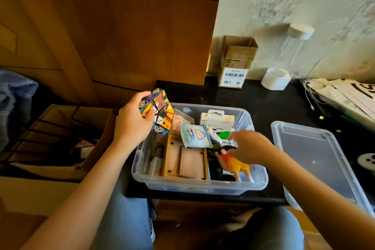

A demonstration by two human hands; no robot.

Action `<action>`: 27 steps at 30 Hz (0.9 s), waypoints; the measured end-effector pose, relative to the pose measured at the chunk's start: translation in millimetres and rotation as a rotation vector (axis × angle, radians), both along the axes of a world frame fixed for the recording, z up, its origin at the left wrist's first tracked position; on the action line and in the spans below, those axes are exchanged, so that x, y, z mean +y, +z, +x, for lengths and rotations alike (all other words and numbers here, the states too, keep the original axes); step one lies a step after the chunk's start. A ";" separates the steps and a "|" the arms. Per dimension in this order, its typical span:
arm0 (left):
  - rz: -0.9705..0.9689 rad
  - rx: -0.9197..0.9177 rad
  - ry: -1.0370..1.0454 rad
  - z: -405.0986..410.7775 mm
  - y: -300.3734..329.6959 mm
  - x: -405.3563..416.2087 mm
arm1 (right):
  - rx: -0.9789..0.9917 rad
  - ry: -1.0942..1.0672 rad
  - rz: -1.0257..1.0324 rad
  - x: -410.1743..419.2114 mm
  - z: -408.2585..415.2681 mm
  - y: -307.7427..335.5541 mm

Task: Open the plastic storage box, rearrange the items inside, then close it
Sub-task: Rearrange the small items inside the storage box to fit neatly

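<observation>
1. The clear plastic box (199,185) sat open on the dark table (261,105), its lid (318,160) lying flat just to its right.
2. Inside, a wooden tray (185,160) filled the middle; a pale blue pouch (195,135) leaned over its far edge, and a white carded pack (218,118) stood against the far wall.
3. A toy figure (236,163) in red and yellow lay at the near right of the box, head toward the middle, legs toward the near rim.
4. The left hand (133,122) held a folding cube (159,113) printed with pandas — fingers curled round it, above the box's far-left corner.
5. The right hand (248,146) reached into the right side of the box, over the figure; its fingertips were at a small green-and-white packet (224,138), but whether they pinched it or only touched it I could not tell — the frame was blurred there.
6. Beyond the box, against the wall, stood a cardboard carton (236,63) with barcode labels, a white tape roll (276,78) beside it, and a clear jar (294,44) with a white cap.
7. Papers and a white cable (311,95) lay at the far right of the table.
8. On the left, off the table, an open brown carton (97,134) held a black wire rack (50,128).
</observation>
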State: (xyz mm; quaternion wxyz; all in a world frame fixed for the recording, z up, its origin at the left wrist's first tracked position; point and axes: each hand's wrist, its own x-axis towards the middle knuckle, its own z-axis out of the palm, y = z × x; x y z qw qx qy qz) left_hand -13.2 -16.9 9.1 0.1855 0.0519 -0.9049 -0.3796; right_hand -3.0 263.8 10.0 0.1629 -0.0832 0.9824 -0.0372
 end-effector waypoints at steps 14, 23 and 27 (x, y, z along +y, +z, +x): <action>0.834 -0.259 -0.305 5.7 1.8 51.8 | -0.406 -0.512 -1.289 -48.8 -21.0 11.6; 0.109 -0.620 -0.238 -8.2 -19.2 39.7 | -0.184 -0.488 -0.842 1.4 -15.3 -2.2; 0.119 -0.717 -0.175 -21.0 -27.5 48.0 | 0.021 -0.317 -0.351 0.9 -7.4 -4.8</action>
